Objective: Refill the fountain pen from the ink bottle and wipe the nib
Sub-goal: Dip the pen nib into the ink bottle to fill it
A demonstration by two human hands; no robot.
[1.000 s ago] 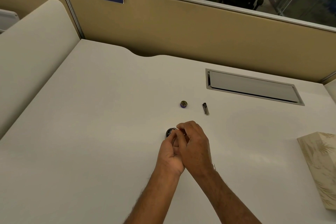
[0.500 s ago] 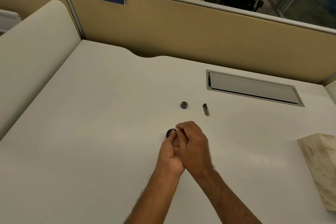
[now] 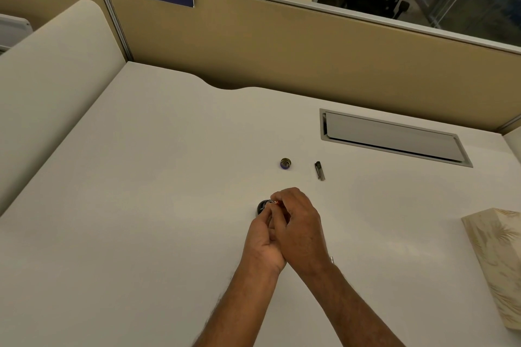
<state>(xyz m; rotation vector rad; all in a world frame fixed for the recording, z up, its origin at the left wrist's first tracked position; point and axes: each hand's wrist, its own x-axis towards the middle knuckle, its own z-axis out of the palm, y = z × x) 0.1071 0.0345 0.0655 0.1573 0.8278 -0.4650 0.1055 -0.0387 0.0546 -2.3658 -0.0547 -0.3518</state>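
**Fountain pen** (image 3: pixel 275 202): almost wholly hidden inside the two hands, mid-worktop, toward the near side. Only a small pale-and-red bit shows, right at the mouth of the ink bottle (image 3: pixel 261 205). Long axis and nib direction cannot be told. Judging from the grip, it is probably steep, nib down into the bottle.

**Ink bottle:** small, dark, standing on the worktop (image 3: pixel 141 205), apparently open. The fingertips meet it on its near-right side.

**Right hand** (image 3: pixel 298 228): fingers (image 3: pixel 284 197) curled tight, pinching the visible bit of pen.

**Left hand** (image 3: pixel 260 236): pressed against the right, fingers curled toward the bottle. Whether it grips the pen or steadies the bottle is not visible.

**Progress, as judged:**
- Both caps are off. The bottle cap (image 3: pixel 285 163) lies just beyond the hands and the pen cap (image 3: pixel 319 170) to its right, each apart from the hands.
- Filling looks to be the step in hand.
- Left to do: finish drawing ink, wipe the nib, and likely recap.

**Further out:** patterned tissue box (image 3: pixel 501 262) at the right edge, well apart, with no loose tissue seen. Cable hatch (image 3: pixel 394 138) far right.
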